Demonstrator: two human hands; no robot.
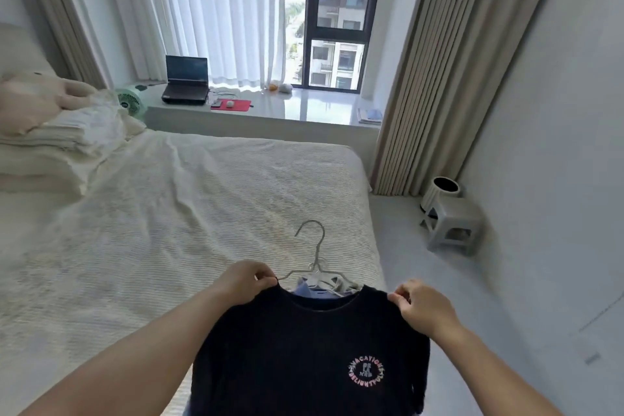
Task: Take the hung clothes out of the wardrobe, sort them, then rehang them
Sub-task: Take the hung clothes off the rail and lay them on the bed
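Observation:
A black T-shirt (304, 348) with a round pink print on its chest hangs in front of me over the bed's near corner. My left hand (244, 280) pinches its left shoulder, and my right hand (422, 307) pinches its right shoulder. A thin metal hanger (312, 248) sticks up behind the collar, its hook pointing away from me. Pale blue and white clothes (324, 285) show just behind the neckline, mostly hidden by the shirt.
The bed (202, 199) with a cream ribbed cover fills the left and middle; folded bedding (57, 135) is piled at its head. A laptop (185, 81) and small fan (130, 101) stand on the window ledge. A grey stool (454, 224) stands by the right wall.

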